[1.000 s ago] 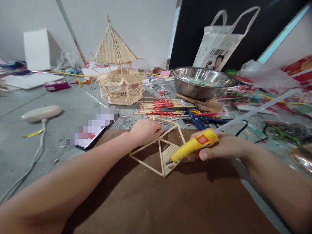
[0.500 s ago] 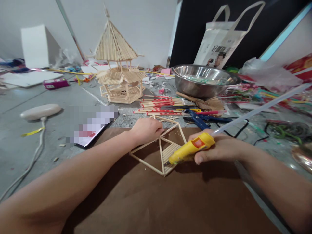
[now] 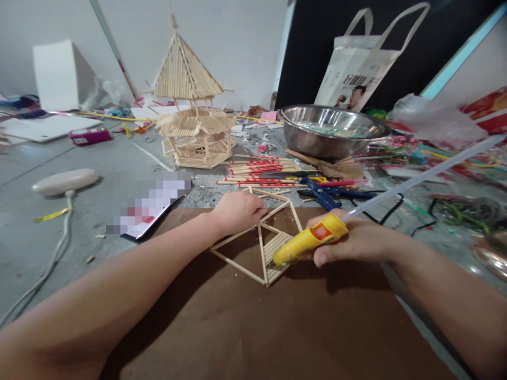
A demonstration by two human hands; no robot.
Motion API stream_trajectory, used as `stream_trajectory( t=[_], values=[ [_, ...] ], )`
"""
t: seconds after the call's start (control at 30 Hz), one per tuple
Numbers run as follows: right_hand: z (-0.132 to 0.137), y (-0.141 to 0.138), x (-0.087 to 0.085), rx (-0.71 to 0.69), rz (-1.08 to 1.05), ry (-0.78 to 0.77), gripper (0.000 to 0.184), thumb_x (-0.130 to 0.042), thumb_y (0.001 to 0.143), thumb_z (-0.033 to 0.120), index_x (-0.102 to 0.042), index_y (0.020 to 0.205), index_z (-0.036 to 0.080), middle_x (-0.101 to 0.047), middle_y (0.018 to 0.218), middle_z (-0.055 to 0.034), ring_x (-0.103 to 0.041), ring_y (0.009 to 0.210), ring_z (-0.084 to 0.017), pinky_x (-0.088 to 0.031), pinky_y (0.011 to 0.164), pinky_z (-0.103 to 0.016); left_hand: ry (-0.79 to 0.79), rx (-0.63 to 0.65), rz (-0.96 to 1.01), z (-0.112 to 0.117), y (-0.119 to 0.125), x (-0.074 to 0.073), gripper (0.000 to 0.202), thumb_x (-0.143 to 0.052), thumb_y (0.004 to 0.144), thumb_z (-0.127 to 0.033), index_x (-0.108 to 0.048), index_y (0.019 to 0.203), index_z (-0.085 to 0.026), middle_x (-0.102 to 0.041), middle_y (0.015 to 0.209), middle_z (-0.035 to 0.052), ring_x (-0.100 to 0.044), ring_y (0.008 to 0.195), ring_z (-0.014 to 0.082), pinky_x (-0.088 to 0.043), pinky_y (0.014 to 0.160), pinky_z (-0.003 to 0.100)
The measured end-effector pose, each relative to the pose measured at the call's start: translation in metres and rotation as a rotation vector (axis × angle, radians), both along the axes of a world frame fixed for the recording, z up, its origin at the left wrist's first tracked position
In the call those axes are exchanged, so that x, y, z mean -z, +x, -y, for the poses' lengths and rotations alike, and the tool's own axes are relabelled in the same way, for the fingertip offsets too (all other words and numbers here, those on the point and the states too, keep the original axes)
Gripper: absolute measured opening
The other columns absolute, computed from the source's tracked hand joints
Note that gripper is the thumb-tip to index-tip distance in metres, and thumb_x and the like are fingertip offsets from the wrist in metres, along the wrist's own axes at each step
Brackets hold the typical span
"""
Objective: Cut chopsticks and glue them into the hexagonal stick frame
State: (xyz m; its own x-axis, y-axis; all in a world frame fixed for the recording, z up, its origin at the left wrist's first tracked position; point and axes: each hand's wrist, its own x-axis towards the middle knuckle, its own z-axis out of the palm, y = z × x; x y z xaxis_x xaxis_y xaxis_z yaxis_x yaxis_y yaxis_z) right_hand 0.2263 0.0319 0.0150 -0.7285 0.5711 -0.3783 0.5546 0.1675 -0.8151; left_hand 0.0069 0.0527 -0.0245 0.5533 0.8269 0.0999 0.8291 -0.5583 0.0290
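On the brown sheet (image 3: 245, 327), the right hand (image 3: 356, 244) is wrapped tight around a yellow glue gun (image 3: 309, 244), its nozzle down on the slatted corner of a flat stick frame (image 3: 259, 248). A clear glue stick (image 3: 420, 179) juts from the gun's back. The left hand (image 3: 237, 211) rests curled on the frame's far edge, just beside the nozzle. Print on the white tote bag (image 3: 356, 68) behind is too small to read.

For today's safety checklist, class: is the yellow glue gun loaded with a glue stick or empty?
Loaded. A long translucent glue stick juts from the rear of the glue gun held in the right hand.
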Motion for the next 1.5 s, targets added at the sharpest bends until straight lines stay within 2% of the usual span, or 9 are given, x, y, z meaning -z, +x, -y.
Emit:
stream_trajectory(
  t=[0.37, 0.57, 0.97, 1.5],
  values=[
    [0.001, -0.0003, -0.0004, 0.035, 0.027, 0.051, 0.03, -0.062, 0.06, 0.037, -0.06, 0.082, 0.017, -0.057, 0.07, 0.0028, -0.049, 0.063, -0.01, -0.037, 0.056, -0.02, -0.009, -0.006, -0.003, -0.0003, 0.0, 0.0004, 0.035, -0.028, 0.082, -0.036, -0.059, 0.077, -0.02, -0.063, 0.082, 0.0022, -0.055, 0.075, 0.0165, -0.039, 0.06, 0.026],
    [0.0022, -0.0011, -0.0015, 0.044, -0.028, 0.035, 0.031, -0.062, 0.062, 0.034, -0.061, 0.087, 0.017, -0.058, 0.073, 0.002, -0.05, 0.064, -0.01, -0.037, 0.056, -0.02, 0.004, -0.002, -0.012, 0.0, 0.0004, -0.0006, 0.036, -0.027, 0.082, -0.036, -0.059, 0.077, -0.021, -0.063, 0.081, 0.0012, -0.056, 0.074, 0.0163, -0.038, 0.059, 0.026],
    [-0.0006, 0.0028, 0.0037, 0.111, 0.008, 0.065, 0.032, -0.062, 0.06, 0.038, -0.063, 0.086, 0.02, -0.062, 0.077, 0.0007, -0.055, 0.07, -0.015, -0.041, 0.059, -0.023, 0.002, 0.001, -0.017, -0.0002, -0.0001, -0.0009, 0.036, -0.026, 0.082, -0.037, -0.058, 0.076, -0.02, -0.063, 0.081, 0.0017, -0.055, 0.074, 0.0163, -0.037, 0.058, 0.025],
    [-0.0016, 0.0015, 0.0067, 0.136, -0.024, 0.105, 0.03, -0.063, 0.058, 0.039, -0.063, 0.081, 0.02, -0.062, 0.076, 0.0013, -0.057, 0.07, -0.014, -0.043, 0.062, -0.022, 0.012, 0.004, -0.018, -0.0004, -0.0001, -0.0005, 0.037, -0.026, 0.082, -0.036, -0.058, 0.075, -0.021, -0.062, 0.081, 0.0017, -0.055, 0.073, 0.0163, -0.037, 0.057, 0.026]
  ],
)
